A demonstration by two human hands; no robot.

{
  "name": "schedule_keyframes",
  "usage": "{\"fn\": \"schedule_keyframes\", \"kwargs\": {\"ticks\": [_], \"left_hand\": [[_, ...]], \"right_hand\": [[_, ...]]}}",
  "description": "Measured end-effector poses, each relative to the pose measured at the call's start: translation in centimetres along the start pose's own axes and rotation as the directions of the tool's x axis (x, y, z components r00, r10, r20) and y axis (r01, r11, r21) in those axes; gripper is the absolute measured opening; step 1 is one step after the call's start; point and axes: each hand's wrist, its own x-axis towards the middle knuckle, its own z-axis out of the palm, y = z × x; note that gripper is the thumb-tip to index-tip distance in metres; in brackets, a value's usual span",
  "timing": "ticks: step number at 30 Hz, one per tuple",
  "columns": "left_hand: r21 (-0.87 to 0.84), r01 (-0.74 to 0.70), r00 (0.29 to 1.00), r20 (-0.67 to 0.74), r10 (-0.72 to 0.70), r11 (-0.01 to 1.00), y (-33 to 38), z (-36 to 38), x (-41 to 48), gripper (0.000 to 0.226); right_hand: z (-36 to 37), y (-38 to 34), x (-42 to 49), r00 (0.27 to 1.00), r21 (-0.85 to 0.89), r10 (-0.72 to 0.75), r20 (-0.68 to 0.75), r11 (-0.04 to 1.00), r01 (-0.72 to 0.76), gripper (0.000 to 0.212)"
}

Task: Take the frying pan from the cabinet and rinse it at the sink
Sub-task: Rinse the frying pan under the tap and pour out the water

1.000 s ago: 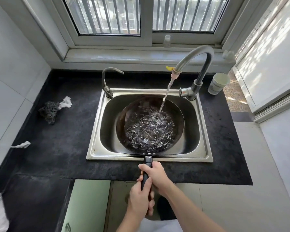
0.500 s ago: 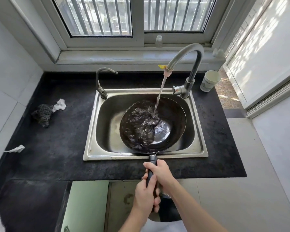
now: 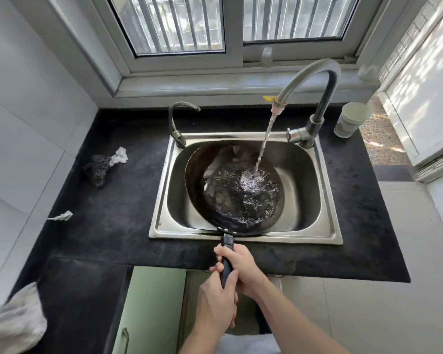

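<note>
A dark round frying pan point(image 3: 197, 182) sits inside the steel sink point(image 3: 327, 233), tilted so its left wall is raised. Water from the tall curved faucet point(image 3: 315, 72) falls into the pan's right half and pools there. The pan's black handle point(image 3: 226, 264) sticks out over the sink's front rim. My right hand point(image 3: 241, 267) grips the handle nearer the pan. My left hand point(image 3: 215, 300) grips the handle's end just behind it.
A black countertop point(image 3: 113, 213) surrounds the sink. A dark scrubber with a white scrap point(image 3: 100, 167) lies at left, a paper cup point(image 3: 351, 118) at back right, a small second tap point(image 3: 177, 123) at the sink's back left. A green cabinet door point(image 3: 151, 307) is below.
The pan has tilted and swung within the sink, and the water pool has shifted from the centre-left toward its right side. Both hands keep their hold on the handle.
</note>
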Motion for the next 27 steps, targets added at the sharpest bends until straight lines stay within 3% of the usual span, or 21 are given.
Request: {"fn": "schedule_keyframes", "kwargs": {"ticks": [13,22,27], "left_hand": [[-0.031,-0.122,0.992,-0.019,0.121,0.992,-3.1,1.2,-0.5,0.021],[0.095,-0.182,0.978,-0.087,0.191,0.979,-4.1,1.8,-0.1,0.022],[-0.12,-0.116,0.993,-0.044,0.112,0.986,-3.9,2.0,0.0,0.019]], "right_hand": [[-0.9,0.9,-0.6,0.994,-0.145,-0.069,0.083,0.986,0.08,0.019],[-1.0,1.2,-0.2,0.995,-0.16,-0.066,0.074,0.984,0.077,0.026],[-1.0,1.6,-0.1,0.998,-0.186,-0.068,-0.014,0.98,0.064,0.02]]}}
